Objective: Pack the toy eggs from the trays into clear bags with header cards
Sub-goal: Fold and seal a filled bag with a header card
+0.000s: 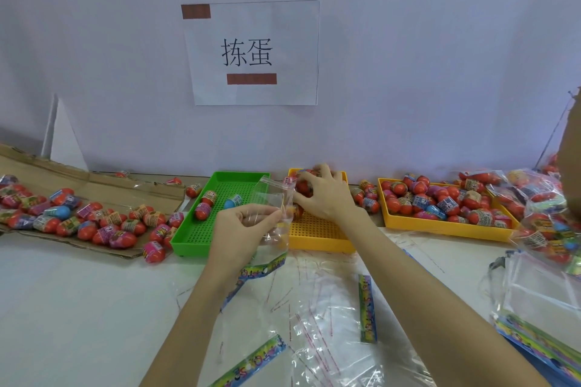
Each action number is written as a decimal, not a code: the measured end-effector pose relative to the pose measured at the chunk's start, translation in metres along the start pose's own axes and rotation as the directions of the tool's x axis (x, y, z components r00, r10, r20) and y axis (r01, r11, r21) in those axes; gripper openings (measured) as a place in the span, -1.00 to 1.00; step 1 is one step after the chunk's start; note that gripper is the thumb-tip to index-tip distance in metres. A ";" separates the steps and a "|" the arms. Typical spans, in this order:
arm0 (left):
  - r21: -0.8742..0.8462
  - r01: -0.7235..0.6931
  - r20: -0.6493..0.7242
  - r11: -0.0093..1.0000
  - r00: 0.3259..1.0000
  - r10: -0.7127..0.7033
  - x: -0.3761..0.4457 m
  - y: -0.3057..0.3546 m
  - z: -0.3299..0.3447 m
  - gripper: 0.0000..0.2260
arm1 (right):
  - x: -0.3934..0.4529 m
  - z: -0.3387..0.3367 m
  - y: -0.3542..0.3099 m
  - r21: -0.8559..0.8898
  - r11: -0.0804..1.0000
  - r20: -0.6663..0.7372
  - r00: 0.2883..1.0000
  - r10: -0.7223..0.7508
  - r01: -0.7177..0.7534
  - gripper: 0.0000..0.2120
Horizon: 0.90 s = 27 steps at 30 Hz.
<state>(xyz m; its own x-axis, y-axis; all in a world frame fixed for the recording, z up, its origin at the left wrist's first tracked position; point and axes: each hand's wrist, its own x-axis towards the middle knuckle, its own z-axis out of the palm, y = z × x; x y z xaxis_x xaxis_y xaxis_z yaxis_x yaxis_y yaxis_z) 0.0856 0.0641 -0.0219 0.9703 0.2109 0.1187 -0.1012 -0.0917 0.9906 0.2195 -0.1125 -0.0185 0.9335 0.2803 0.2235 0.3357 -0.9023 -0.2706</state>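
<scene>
Clear plastic bag (273,214), colourful header card at its lower end, held upright above the near edge of the trays; mouth upward, open toward the right. Left hand (243,226) pinches the bag's upper edge between thumb and curled fingers. Right hand (320,195) is over the middle yellow tray (317,237), fingers curled round a clutch of red toy eggs (303,187) right at the bag's mouth; how many eggs it holds cannot be told. One egg shows through the bag wall just beside that hand.

Green perforated tray (191,236), left of the yellow one: three or four eggs, one blue (232,202). Second yellow tray (440,223), to the right: heaped with eggs. Flattened cardboard sheet (94,188), far left: many loose eggs (103,223), some spilling onto the white tabletop (78,308). Filled bags (540,198) piled at far right. Empty bags with header cards (367,308) scattered on the tabletop beneath the forearms; a neat stack (540,333) at lower right. Paper sign (251,53) on the back wall.
</scene>
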 end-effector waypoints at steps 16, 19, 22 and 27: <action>-0.001 0.002 0.175 1.000 0.985 -0.002 -0.003 0.002 0.007 -0.87 | -0.102 -0.010 0.011 0.287 0.951 -0.199 0.978 -0.055 0.112 -0.63; 0.056 -0.041 0.168 0.998 0.985 0.031 -0.004 0.000 0.009 -0.86 | -0.108 -0.009 0.011 0.256 0.966 -0.166 0.986 0.002 0.042 -0.61; 0.066 -0.055 0.185 0.996 0.982 0.042 -0.005 -0.001 0.010 -0.88 | -0.111 -0.011 0.008 0.290 0.956 -0.262 0.965 0.028 0.051 -0.69; 0.001 -0.002 0.220 1.000 0.976 0.001 -0.004 -0.004 0.012 -0.90 | -0.118 -0.018 0.006 0.545 0.835 -0.382 0.909 0.169 0.074 -0.72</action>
<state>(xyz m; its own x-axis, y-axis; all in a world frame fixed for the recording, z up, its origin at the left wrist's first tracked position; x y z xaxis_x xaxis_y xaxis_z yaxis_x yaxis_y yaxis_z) 0.0843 0.0517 -0.0268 0.9947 -0.0084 0.1023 -0.1026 -0.0935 0.9903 0.1092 -0.1565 -0.0294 0.8570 -0.0226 0.5148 0.4178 -0.5544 -0.7198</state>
